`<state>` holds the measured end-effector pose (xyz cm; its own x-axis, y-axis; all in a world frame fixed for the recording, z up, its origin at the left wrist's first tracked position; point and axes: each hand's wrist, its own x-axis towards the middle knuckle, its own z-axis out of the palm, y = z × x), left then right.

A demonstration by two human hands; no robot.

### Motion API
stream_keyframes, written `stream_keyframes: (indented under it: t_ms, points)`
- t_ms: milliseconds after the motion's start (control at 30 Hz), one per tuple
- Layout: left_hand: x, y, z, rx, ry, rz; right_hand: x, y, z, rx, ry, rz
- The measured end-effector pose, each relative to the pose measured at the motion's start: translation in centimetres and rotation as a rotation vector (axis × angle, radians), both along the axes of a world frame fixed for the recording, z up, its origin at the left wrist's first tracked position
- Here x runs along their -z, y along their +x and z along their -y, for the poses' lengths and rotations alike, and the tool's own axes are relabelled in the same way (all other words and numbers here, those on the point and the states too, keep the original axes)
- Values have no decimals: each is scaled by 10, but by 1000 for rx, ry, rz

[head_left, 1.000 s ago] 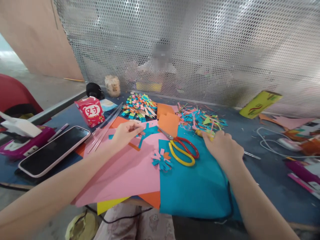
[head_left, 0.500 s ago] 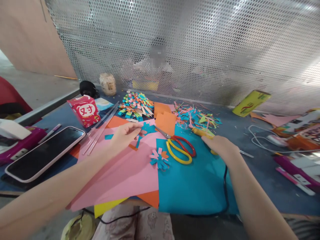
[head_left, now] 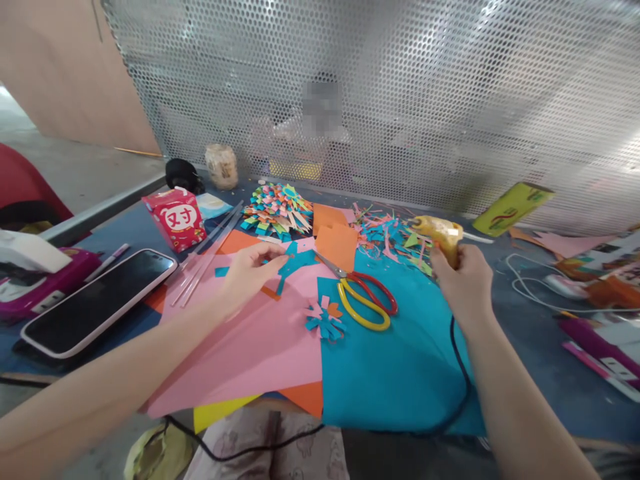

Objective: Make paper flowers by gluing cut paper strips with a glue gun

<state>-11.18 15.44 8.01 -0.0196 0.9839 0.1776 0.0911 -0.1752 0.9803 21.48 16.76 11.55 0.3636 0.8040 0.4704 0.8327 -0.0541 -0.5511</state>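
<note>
My right hand (head_left: 466, 280) is wrapped round the handle of a yellow hot glue gun (head_left: 436, 229). Its nozzle points left, a pale glue stick juts from the back, and a black cord hangs below. The fingers of my left hand (head_left: 254, 267) are pinched together at a cut blue paper piece (head_left: 296, 261) over the pink sheet (head_left: 270, 347). Between the hands lie red-and-yellow-handled scissors (head_left: 367, 300), shut, on the blue sheet (head_left: 395, 373). A small fringed paper flower (head_left: 326, 321) in blue, pink and orange sits where the two sheets meet.
Behind are a pile of fringed paper flowers (head_left: 277, 210), orange squares (head_left: 336, 245) and paper scraps (head_left: 385, 233). A phone (head_left: 100, 303), red packet (head_left: 176, 219) and clear glue sticks (head_left: 205, 260) lie left. A yellow-green box (head_left: 513, 209) stands right, before a perforated metal panel (head_left: 425, 100).
My right hand has lifted the glue gun from the tabletop; it is now upright in my grip. My left hand stays nearly in place, and the view has shifted slightly.
</note>
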Motion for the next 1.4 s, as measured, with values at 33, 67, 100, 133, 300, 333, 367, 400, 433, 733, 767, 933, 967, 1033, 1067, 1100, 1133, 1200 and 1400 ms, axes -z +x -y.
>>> stream_keyframes:
  t_ms: [33,67,100,133,300,333,367,400,433,733,767,933,967,1033,1067,1100,1133,1200,1400]
  points:
    - [-1,1,0,4,-30,31,1,-7,3,3,45,-18]
    - [-2,1,1,12,-56,58,2,-16,6,3,83,-38]
    - [-4,2,2,24,-75,82,4,-24,9,-18,111,-66]
    - [-5,3,4,44,-91,98,6,-32,13,-48,131,-93]
    - [-9,8,11,96,-131,42,19,-63,36,-229,113,-133]
    - [-9,9,12,98,-120,21,20,-67,40,-245,61,-88]
    - [-8,10,13,98,-99,-3,20,-70,44,-258,30,-39]
    - [-8,11,13,100,-76,-28,20,-72,47,-287,11,5]
    - [-8,12,13,96,-50,-50,19,-74,49,-311,7,39]
    - [-12,12,15,67,10,-137,27,-61,41,-382,23,93]
    - [-12,13,15,66,9,-146,30,-60,41,-382,36,84]
    - [-17,14,18,79,-20,-167,30,-62,42,-407,78,93]
    - [-18,14,18,86,-25,-159,28,-63,42,-430,85,92]
    - [-19,14,19,91,-36,-141,24,-65,42,-469,88,84]
    - [-20,14,19,91,-41,-135,22,-67,42,-480,85,82]
    - [-20,14,19,90,-45,-131,20,-68,42,-485,86,80]
    - [-20,14,19,88,-51,-127,19,-69,42,-483,89,82]
    - [-20,14,19,83,-59,-117,16,-71,42,-477,82,99]
    - [-20,14,20,95,-71,-88,19,-68,43,-419,108,138]
